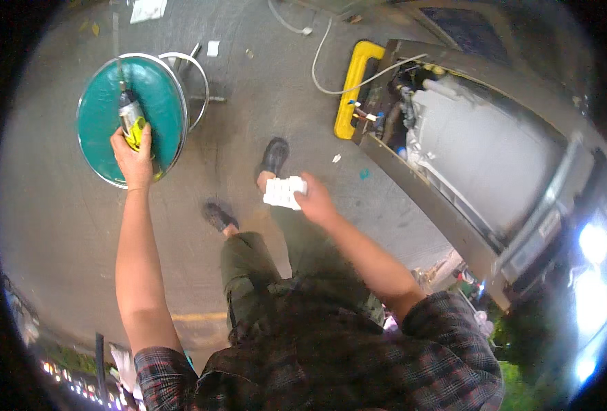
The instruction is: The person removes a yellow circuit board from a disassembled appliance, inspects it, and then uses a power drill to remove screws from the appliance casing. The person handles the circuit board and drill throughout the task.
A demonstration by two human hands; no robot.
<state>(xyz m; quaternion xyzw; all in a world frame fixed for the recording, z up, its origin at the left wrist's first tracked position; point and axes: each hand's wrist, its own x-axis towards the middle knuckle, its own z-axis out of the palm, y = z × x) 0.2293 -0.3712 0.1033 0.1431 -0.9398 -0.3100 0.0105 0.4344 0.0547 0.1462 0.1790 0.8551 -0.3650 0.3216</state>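
My left hand (pixel 135 159) is closed around a cordless drill (pixel 131 115) with a dark nose, a pale middle and a yellow-green body. The drill lies over the round green stool seat (pixel 163 96), with a long thin bit pointing away from me. In front of my legs, my right hand (pixel 317 198) grips a white blocky piece (pixel 281 192) with a grid of raised parts. Its exact kind is too blurred to make out. The fingers beneath it are mostly hidden.
An opened appliance (pixel 481 144) with a dark frame, pale inner body and exposed wiring lies at the right. Beside it is a yellow-and-black panel (pixel 353 92). A pale cable (pixel 317 65) crosses the floor toward it. White scraps (pixel 213 48) lie past the stool.
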